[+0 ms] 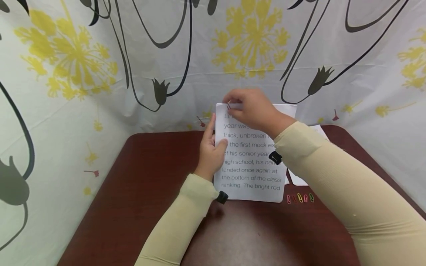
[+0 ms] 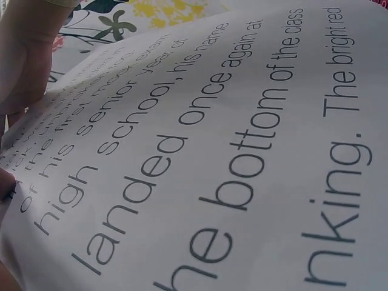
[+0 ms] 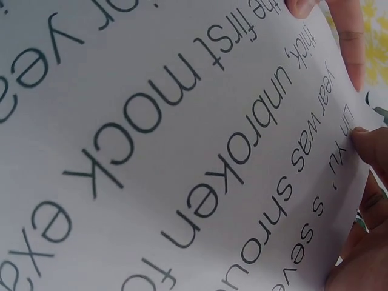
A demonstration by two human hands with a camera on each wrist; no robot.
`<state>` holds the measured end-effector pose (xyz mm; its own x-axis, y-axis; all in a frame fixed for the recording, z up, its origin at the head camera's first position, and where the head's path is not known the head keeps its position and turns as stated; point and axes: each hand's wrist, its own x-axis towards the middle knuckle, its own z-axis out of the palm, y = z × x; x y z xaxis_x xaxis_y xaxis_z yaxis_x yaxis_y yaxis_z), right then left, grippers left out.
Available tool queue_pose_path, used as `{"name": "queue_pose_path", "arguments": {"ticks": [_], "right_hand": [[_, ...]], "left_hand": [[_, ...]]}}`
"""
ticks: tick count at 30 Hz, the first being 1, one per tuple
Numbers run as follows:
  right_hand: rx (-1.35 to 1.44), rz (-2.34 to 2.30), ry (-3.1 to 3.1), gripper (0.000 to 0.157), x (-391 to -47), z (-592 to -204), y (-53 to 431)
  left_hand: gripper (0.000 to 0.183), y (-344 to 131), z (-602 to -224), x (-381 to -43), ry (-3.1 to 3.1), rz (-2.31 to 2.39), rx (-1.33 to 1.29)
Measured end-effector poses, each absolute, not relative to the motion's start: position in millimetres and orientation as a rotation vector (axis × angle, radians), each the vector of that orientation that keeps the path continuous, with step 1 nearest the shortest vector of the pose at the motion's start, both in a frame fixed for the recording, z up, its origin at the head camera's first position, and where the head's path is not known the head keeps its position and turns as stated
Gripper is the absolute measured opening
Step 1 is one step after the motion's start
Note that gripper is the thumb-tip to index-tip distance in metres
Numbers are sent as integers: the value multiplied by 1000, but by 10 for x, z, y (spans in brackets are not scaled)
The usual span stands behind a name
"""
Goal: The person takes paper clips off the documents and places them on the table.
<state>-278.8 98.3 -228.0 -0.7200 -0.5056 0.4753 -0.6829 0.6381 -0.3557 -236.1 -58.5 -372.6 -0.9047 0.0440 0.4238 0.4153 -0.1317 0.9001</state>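
A white printed paper [image 1: 251,192] stands raised over the table in the head view, its large text facing me. My left hand [image 1: 212,153] grips its left edge, thumb on the front and fingers behind. At the top left corner, my right hand [image 1: 254,111] pinches a small dark red paper clip [image 1: 228,106] at the paper's upper edge. The right wrist view has the right thumb [image 3: 371,145] on the front near the first line of text, with the other fingers behind the paper. In the left wrist view, the printed page [image 2: 242,121] fills most of the picture.
Several coloured paper clips [image 1: 300,198] lie in a row on the dark red-brown table [image 1: 159,177], right of the paper's lower corner. More white sheets [image 1: 297,180] lie under the right forearm. A flower-patterned curtain [image 1: 206,55] hangs behind the table.
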Motion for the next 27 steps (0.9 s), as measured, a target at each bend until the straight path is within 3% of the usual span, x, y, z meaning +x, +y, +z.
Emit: {"name": "queue_pose_path", "arguments": {"ticks": [27], "right_hand": [[853,873,-2592,25,-2779,-2273,973]], "left_hand": [[87,-591,-3726,-2350,-1919,-2103,-515]]}}
